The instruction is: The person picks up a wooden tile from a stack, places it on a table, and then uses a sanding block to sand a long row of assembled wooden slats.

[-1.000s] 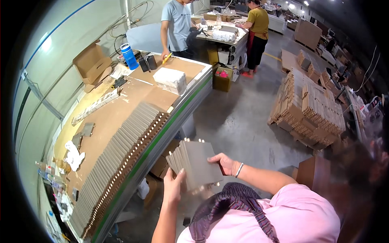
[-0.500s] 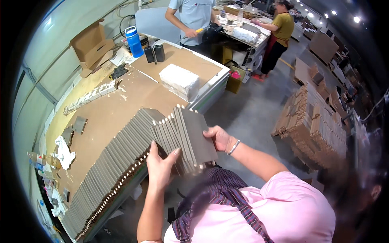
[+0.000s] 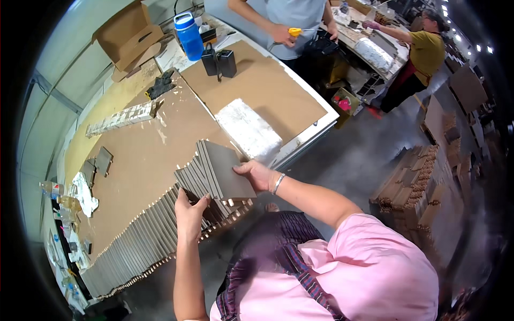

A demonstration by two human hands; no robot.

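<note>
A long row of thin grey-brown panels [image 3: 140,231] stands on edge along the near side of the table, with pale pegs or tabs at their ends. At its right end a bunch of the same panels [image 3: 206,170] leans fanned out, between my hands. My right hand [image 3: 259,175] is closed on the outer right panel, thumb on its broad face and the other fingers mostly hidden. My left hand [image 3: 190,214] grips the near edges of the bunch, thumb and forefinger to either side of several panels; its other fingers are hidden.
On the brown-covered table [image 3: 171,134] are a white wrapped block [image 3: 247,128], blue bottle [image 3: 188,36], black boxes [image 3: 218,62], dark glove [image 3: 160,85] and open carton [image 3: 128,37]. Two people work beyond; one holds a yellow-handled tool [image 3: 294,32]. Panel stacks [image 3: 409,187] stand at right.
My view has shifted, and most of the table now appears larger. Both hands and the fanned panels sit further left in the picture, my hands still holding the bunch.
</note>
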